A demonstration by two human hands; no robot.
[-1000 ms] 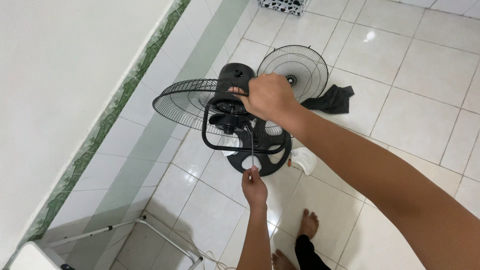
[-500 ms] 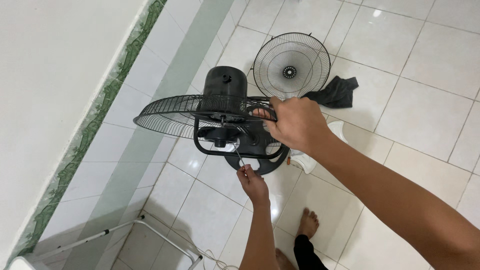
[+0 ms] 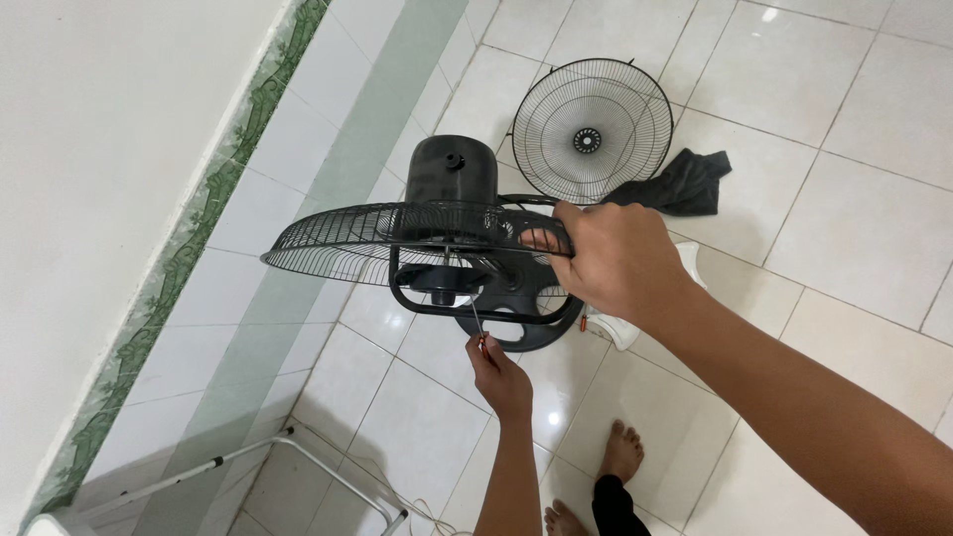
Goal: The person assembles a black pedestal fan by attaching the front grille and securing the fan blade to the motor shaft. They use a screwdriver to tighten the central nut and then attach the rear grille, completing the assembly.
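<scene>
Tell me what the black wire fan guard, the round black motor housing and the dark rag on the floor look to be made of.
The black wire fan guard looks like thin metal rods with a dark coating: fine see-through ribs. The round black motor housing seems moulded plastic, smooth with a dull sheen. The dark rag is soft cloth, crumpled in folds. The right hand grips the guard's rim.

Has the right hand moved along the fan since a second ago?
Yes. The right hand shifted from above the motor housing out to the rear grille rim, toward the black cloth side.

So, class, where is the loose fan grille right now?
The loose grille lies on the floor tiles at top centre of the head view, beyond the fan and left of the dark cloth.
</scene>
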